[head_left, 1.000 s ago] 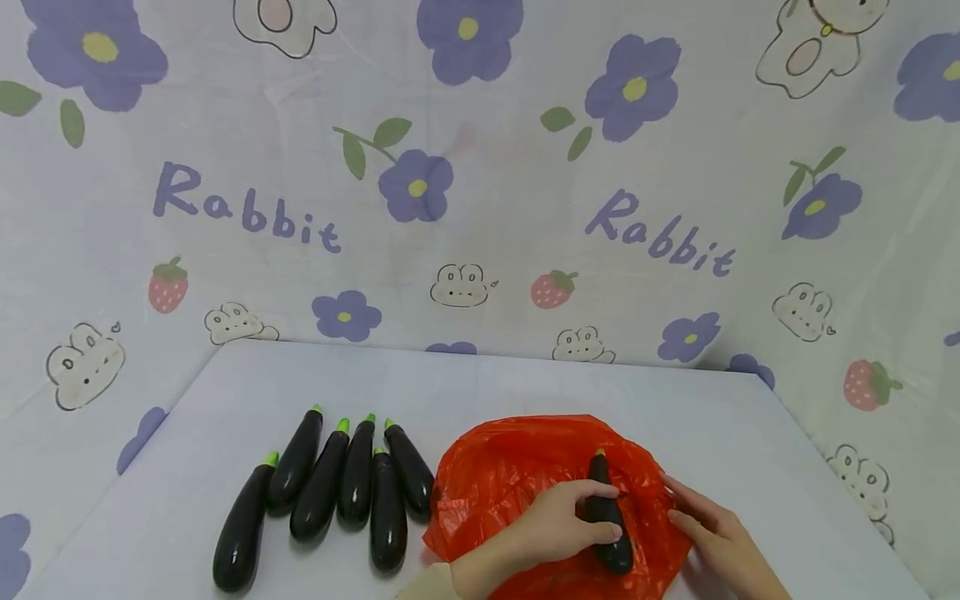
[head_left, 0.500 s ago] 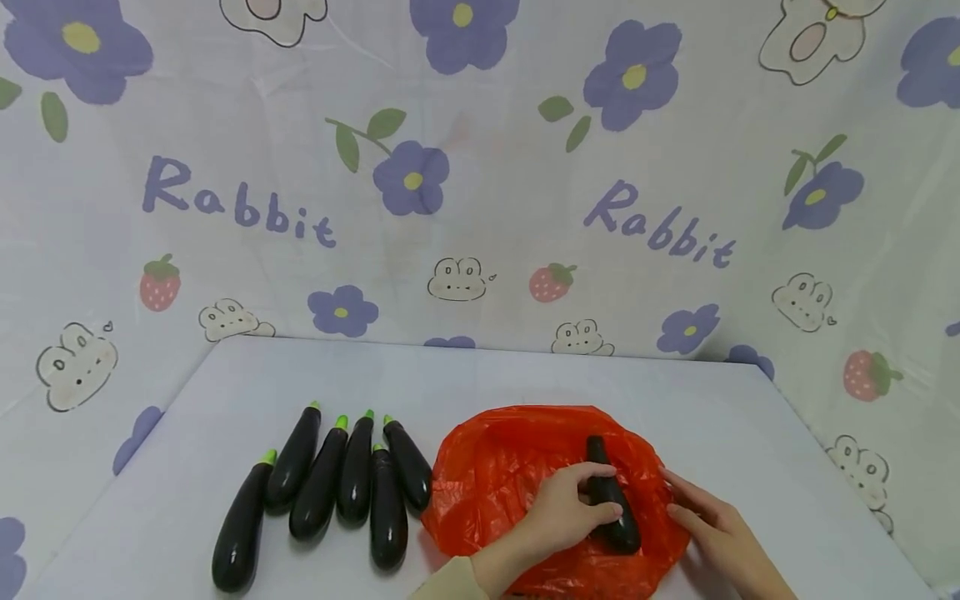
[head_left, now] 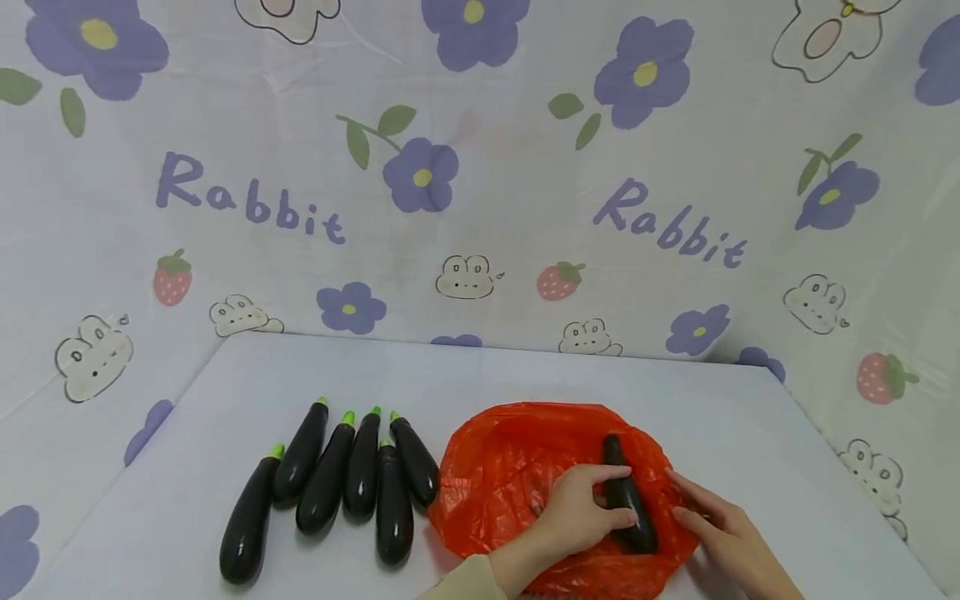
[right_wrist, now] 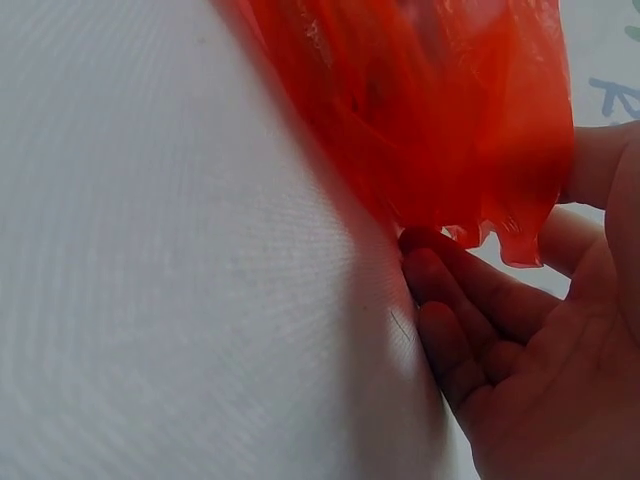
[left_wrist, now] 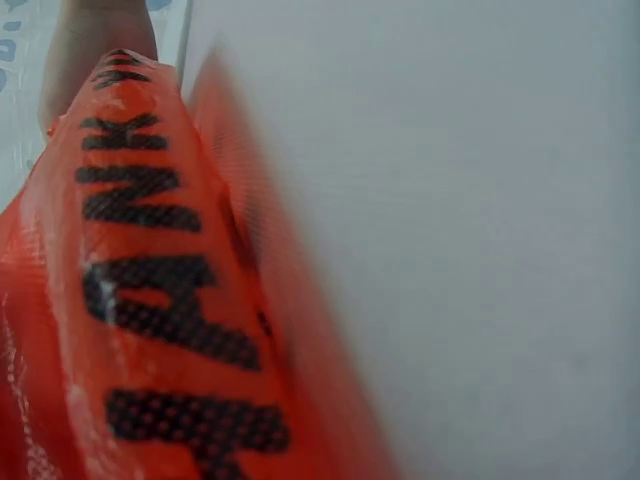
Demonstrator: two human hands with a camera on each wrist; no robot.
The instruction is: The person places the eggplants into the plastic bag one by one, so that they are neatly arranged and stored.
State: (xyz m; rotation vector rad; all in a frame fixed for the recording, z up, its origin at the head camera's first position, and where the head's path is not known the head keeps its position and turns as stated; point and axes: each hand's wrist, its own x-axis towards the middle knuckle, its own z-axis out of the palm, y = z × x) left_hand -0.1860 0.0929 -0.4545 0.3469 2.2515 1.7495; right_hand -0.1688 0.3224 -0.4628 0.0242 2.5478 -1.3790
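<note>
We see a red plastic bag point(head_left: 480, 512) w/ its mouth open, 1 dark eggplant point(head_left: 624, 496) in it, R side. Left hand point(head_left: 579, 510) grips that eggplant btw thumb + fingers, right hand point(head_left: 722, 529) pinches the bag's edge. 6 other eggplants point(head_left: 325, 483) lie on the table point(head_left: 420, 375), L of bag.

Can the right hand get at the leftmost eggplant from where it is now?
Probably not: the right hand is at the right side of the bag, so the bag and the left hand, which holds another eggplant, lie between it and the leftmost eggplant.
</note>
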